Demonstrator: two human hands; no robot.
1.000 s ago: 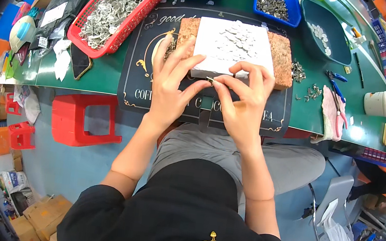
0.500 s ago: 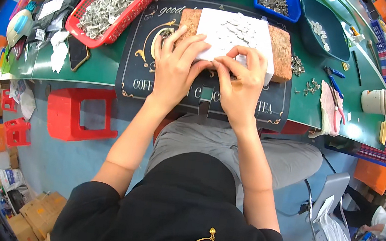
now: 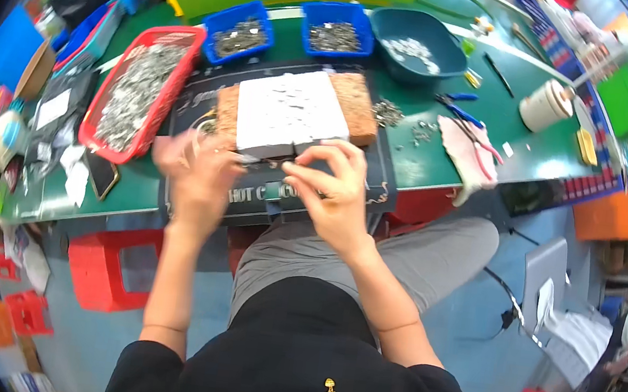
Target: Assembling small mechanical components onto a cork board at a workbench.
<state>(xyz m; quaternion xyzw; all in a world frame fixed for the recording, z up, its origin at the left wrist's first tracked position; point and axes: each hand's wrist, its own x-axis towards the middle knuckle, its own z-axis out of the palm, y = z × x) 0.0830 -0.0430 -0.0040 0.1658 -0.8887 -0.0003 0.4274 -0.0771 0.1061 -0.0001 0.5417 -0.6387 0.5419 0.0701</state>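
My left hand (image 3: 198,178) is smeared by motion, in front of the left corner of a white block (image 3: 253,127); I cannot make out its fingers or anything in them. Closer to the middle, my right hand (image 3: 334,194) is closed in a pinch, thumb against forefinger, just in front of the block's near edge. Whatever sits between those fingertips is too small to name. Small pale flat pieces (image 3: 290,99) lie scattered over the white top. A speckled brown block (image 3: 355,105) sits beneath the white one, showing at both sides.
A dark printed mat (image 3: 381,169) lies under the blocks. Around it stand a red basket (image 3: 91,107) of metal pieces, two blue trays (image 3: 270,14) and a teal bin (image 3: 386,25). Pliers (image 3: 467,129) rest by a pink cloth (image 3: 452,154); a phone (image 3: 103,176) lies left.
My left hand has moved left, away from the white block. My right hand has drawn back from the block's edge, still pinching. The whole view has shifted and turned.
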